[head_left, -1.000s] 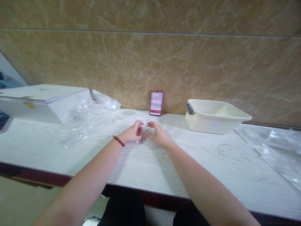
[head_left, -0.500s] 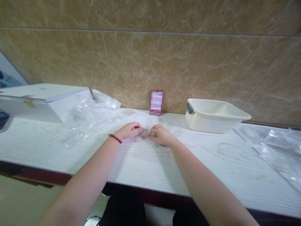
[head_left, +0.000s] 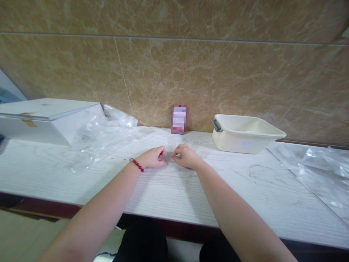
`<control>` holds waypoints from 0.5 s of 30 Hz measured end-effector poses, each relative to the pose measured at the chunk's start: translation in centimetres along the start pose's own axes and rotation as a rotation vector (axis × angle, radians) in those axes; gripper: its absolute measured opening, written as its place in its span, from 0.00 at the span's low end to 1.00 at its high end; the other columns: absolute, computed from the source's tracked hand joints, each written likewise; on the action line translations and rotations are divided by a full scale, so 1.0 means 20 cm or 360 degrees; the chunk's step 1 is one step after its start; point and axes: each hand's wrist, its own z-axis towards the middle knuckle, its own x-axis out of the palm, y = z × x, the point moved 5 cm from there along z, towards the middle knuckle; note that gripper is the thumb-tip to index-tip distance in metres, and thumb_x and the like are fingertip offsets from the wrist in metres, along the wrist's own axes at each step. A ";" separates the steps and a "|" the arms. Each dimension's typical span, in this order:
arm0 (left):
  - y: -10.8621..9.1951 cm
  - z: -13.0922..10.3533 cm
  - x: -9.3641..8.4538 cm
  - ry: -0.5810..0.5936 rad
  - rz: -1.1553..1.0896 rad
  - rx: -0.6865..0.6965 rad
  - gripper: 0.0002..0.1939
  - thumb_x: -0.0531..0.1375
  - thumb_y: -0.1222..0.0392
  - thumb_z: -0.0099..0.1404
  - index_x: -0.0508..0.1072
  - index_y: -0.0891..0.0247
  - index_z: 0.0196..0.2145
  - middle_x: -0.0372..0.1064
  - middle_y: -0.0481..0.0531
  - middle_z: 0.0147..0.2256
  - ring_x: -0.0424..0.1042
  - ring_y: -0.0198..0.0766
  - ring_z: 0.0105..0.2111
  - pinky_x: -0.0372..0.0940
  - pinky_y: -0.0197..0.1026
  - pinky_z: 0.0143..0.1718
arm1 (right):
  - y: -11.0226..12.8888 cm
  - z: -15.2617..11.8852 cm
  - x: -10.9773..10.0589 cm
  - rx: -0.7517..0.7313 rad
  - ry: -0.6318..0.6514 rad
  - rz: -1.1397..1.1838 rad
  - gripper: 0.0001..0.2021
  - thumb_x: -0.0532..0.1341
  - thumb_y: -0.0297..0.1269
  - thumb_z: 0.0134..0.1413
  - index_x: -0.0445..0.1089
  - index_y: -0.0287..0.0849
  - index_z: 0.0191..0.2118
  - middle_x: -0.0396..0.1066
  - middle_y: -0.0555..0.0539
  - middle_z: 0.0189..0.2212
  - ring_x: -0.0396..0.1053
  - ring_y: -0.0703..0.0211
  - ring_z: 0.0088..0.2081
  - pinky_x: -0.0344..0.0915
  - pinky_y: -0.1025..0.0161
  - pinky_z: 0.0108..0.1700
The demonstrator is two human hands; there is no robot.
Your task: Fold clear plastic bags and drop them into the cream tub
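My left hand (head_left: 155,157), with a red bead bracelet on its wrist, is closed just above the middle of the white wood-grain table (head_left: 163,193). Facing it a short gap away, my right hand (head_left: 186,156) has its thumb and fingertips pressed together. Something thin and see-through shows faintly between and around the fingers; its outline is too faint to make out, and so is what each hand pinches. Behind the hands a small pixelated upright item (head_left: 179,119) leans on the wall.
A white box (head_left: 62,125) stands at the left, with crumpled clear plastic (head_left: 94,145) beside it. To the right are a cream bin (head_left: 242,140) with a grey handle and more clear plastic sheeting (head_left: 319,169). A brown marbled wall (head_left: 169,72) rises behind the table.
My left hand has turned and its fingers are curled more tightly. My right hand has hardly moved. The whole view has shifted slightly.
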 end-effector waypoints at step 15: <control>0.10 -0.01 -0.07 -0.0042 -0.0129 -0.0139 0.07 0.48 0.58 0.54 0.63 0.63 0.26 0.59 0.44 0.22 0.60 0.31 0.24 0.55 0.33 0.25 | 0.01 -0.01 0.01 -0.0019 0.0109 0.0079 0.14 0.55 0.28 0.40 0.71 0.45 0.34 0.66 0.50 0.27 0.61 0.65 0.32 0.54 0.67 0.40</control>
